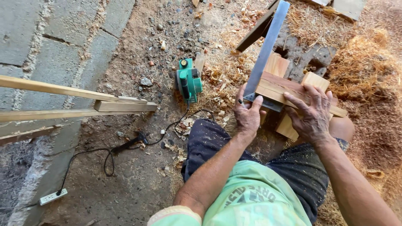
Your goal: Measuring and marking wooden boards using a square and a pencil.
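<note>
My left hand (pixel 248 114) presses down on the corner of a grey steel square (pixel 265 54). The square's long blade runs up and away to the top of the view. A small dark pencil-like thing shows between this hand's fingers. The square lies across a light wooden plank (pixel 276 86), which rests on wooden blocks (pixel 277 65) in front of my knees. My right hand (pixel 312 115) lies on the plank to the right of the square, fingers spread, holding it down.
A green electric planer (pixel 189 79) lies on the dirt floor to the left, its black cable (pixel 125 144) trailing to a white power strip (pixel 52 196). Long wooden slats (pixel 83 90) jut in from the left. Heaps of wood shavings (pixel 360 62) lie at the right.
</note>
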